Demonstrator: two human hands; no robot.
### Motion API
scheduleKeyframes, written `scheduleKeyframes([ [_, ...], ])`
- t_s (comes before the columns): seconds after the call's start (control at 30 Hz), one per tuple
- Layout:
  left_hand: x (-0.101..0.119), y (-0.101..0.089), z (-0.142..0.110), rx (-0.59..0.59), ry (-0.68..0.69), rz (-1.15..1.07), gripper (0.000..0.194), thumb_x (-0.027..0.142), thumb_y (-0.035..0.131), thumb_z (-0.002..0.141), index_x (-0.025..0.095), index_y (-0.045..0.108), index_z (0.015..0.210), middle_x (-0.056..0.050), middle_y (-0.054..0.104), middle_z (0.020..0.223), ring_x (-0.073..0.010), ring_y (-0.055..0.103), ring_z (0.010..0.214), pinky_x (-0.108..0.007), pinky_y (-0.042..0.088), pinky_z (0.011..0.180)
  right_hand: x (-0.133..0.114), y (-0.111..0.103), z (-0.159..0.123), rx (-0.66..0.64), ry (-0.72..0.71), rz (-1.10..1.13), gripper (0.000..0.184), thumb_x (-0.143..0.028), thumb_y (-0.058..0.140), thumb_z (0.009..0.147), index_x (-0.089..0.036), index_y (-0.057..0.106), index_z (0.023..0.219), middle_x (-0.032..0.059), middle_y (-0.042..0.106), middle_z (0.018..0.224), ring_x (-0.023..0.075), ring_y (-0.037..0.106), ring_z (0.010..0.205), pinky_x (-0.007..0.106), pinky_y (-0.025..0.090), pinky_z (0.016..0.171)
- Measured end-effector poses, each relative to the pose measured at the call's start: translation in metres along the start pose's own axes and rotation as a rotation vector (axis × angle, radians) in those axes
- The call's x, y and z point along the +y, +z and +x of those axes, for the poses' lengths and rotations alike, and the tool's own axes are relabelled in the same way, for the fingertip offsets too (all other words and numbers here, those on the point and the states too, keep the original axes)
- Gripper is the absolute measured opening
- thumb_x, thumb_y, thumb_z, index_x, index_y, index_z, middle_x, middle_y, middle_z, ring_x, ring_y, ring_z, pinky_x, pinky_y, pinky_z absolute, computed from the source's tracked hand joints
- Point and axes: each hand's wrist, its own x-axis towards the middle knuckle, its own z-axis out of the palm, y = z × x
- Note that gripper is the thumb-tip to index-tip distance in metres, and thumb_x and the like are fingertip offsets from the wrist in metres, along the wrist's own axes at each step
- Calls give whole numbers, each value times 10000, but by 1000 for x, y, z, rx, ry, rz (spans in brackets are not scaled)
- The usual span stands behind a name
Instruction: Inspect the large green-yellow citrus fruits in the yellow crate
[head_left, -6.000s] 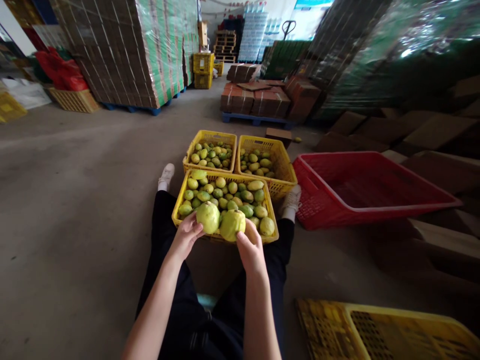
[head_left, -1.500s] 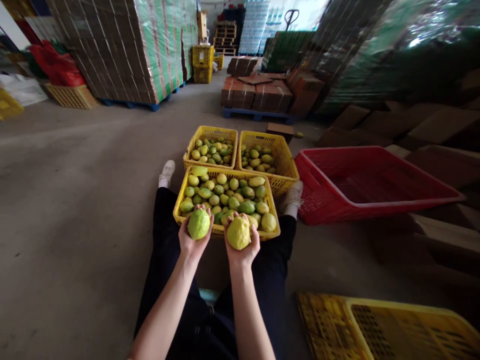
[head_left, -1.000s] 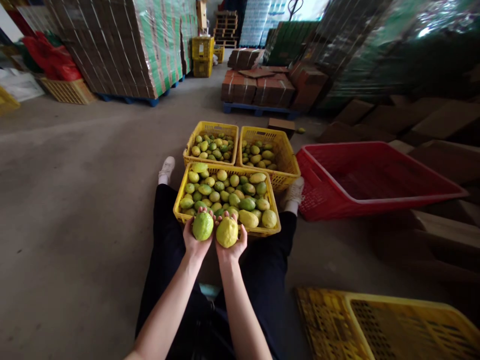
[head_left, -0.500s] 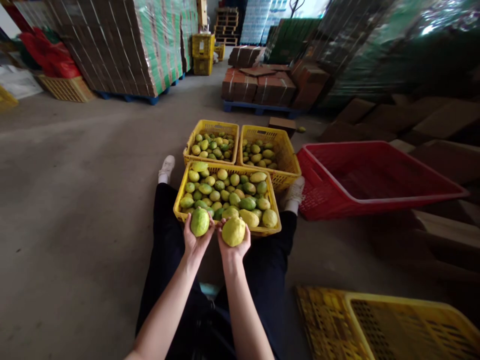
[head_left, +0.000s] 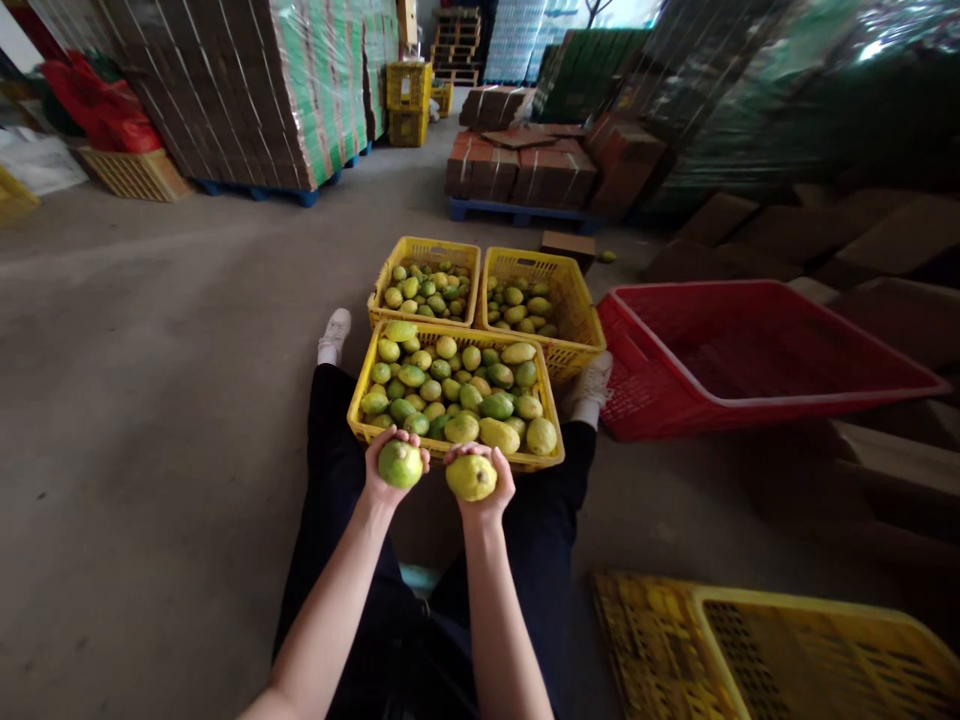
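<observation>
My left hand (head_left: 379, 490) is closed around a yellow-green lemon (head_left: 400, 465), its pale tip facing up toward me. A larger, bumpy yellow lemon (head_left: 472, 479) rests in my right hand (head_left: 501, 492), with a dark stem end showing and the fingers wrapped behind it. Both hands are side by side, apart from each other, at the near edge of a yellow crate (head_left: 454, 447). Many yellow and green lemons (head_left: 497, 405) fill that crate between my legs.
Two more yellow crates (head_left: 424, 247) (head_left: 581, 297) with similar fruit stand behind the near one. To the right sits a red basket (head_left: 652, 395); a yellow crate (head_left: 795, 600) lies front right. Cartons on a blue pallet (head_left: 517, 213) and wrapped stacks (head_left: 330, 90) stand farther back.
My hands have moved slightly apart. Both lemons have been turned, so the left one's tip and the right one's stem end now face me.
</observation>
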Motion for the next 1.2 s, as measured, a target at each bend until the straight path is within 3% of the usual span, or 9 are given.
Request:
scheduleKeyframes([
  [0.17, -11, 1, -4, -223, 108, 160, 322, 334, 676, 809, 187, 581, 539, -12, 581, 546, -174, 602, 459, -263, 445, 404, -7, 8, -8, -283, -40, -115, 324, -484, 714, 777, -218, 740, 593, 48, 681, 571, 241, 656, 554, 429, 549, 618],
  [0.33, -10, 1, -8, -343, 106, 233, 351, 343, 694, 762, 198, 537, 484, -3, 508, 487, -194, 592, 415, -274, 415, 377, -8, 12, -11, -367, -10, -60, 334, -503, 727, 777, -240, 732, 572, 26, 655, 526, 223, 595, 472, 450, 557, 591],
  [0.47, -7, 4, -9, -253, 90, 223, 324, 331, 678, 772, 195, 554, 505, -11, 533, 506, -197, 601, 428, -281, 434, 391, -6, 13, -9, -298, 38, -32, 356, -513, 756, 767, -228, 724, 555, 23, 660, 536, 216, 617, 493, 458, 590, 649],
  [0.57, -8, 10, -7, -74, 40, 108, 314, 297, 611, 852, 189, 587, 559, -24, 607, 569, -174, 616, 474, -276, 489, 439, -1, 13, -5, -147, 129, 40, 366, -519, 770, 756, -227, 687, 551, 7, 663, 560, 199, 638, 529, 446, 621, 732],
  [0.7, -11, 20, 0, 166, 29, -177, 240, 226, 520, 945, 172, 729, 840, -62, 759, 832, -179, 745, 755, -288, 625, 706, 3, 16, 3, 133, 234, 155, 253, -473, 698, 845, -227, 756, 837, 17, 778, 828, 187, 723, 710, 377, 633, 815],
  [0.8, -13, 22, 6, 170, 85, -289, 309, 230, 464, 1003, 185, 732, 1151, -97, 784, 1095, -224, 752, 1068, -347, 626, 927, 2, 14, 7, 209, 271, 193, 289, -382, 671, 862, -197, 760, 1066, 72, 805, 1061, 217, 762, 949, 369, 624, 910],
  [0.93, -12, 16, 12, 172, 88, -285, 405, 257, 463, 1029, 192, 624, 1395, -155, 728, 1299, -281, 662, 1295, -416, 601, 1018, 3, 8, 13, 203, 267, 194, 207, -337, 687, 870, -197, 735, 1015, 77, 800, 1016, 257, 760, 1020, 475, 606, 1003],
  [1.07, -12, 19, 12, 155, 85, -282, 442, 273, 409, 1066, 200, 558, 1475, -157, 679, 1394, -275, 630, 1344, -397, 612, 1000, 9, 4, 19, 235, 216, 174, 201, -405, 722, 903, -235, 702, 1008, 30, 789, 1027, 224, 760, 1026, 437, 624, 978],
  [1.2, -13, 23, 9, 195, 46, -255, 415, 295, 382, 1086, 183, 602, 1419, -149, 727, 1280, -270, 708, 1206, -357, 637, 898, 10, 2, 18, 228, 249, 158, 240, -417, 741, 883, -235, 694, 1032, 28, 789, 1023, 216, 769, 970, 370, 654, 851],
])
